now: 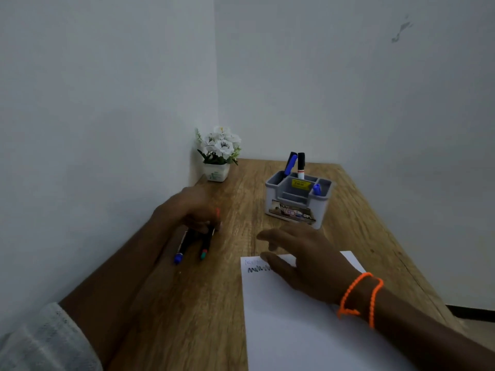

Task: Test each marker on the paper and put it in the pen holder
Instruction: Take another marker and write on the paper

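Note:
Two dark markers lie on the wooden table at the left, one with a blue end (178, 257) and one with a green end (203, 254). My left hand (192, 208), blurred, sits over their far ends with fingers curled down onto them; a small red bit shows at the fingertips. My right hand (302, 259), fingers relaxed and spread, hovers over the top edge of the white paper (289, 330), covering part of a grey and a black scribble (257, 269). The grey pen holder (273, 194) holds a blue marker (290, 163), a black-capped marker (301, 164) and a blue item (317, 189).
A small white pot of white flowers (218, 153) stands in the table's far left corner against the walls. The table's right edge runs diagonally past the pen holder. An orange bead bracelet (359, 298) is on my right wrist.

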